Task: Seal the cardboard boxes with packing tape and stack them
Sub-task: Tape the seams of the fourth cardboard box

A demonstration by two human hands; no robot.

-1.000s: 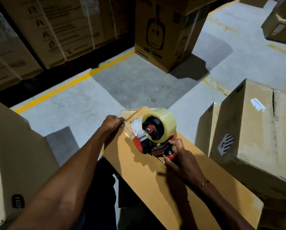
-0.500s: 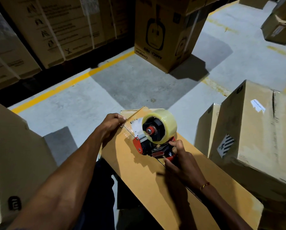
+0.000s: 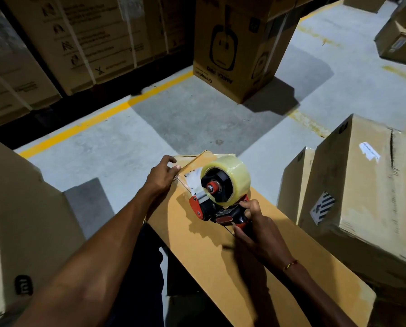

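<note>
You are standing in a warehouse or stockroom. Strapped cartons (image 3: 62,43) printed with handling symbols are sitting in a row behind a yellow floor line (image 3: 98,121) that is running across the grey concrete floor (image 3: 173,119). A tall printed carton (image 3: 235,46) is standing alone on the floor, casting a hard shadow. Worn cardboard boxes (image 3: 362,185) with a shipping label are crowding in on your right, and more faded yellow markings (image 3: 308,122) are showing farther off.

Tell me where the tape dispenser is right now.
In the head view, centre frame, the tape dispenser sits on the far end of the long cardboard box, gripped by the right hand, the left hand just beyond it.
</note>
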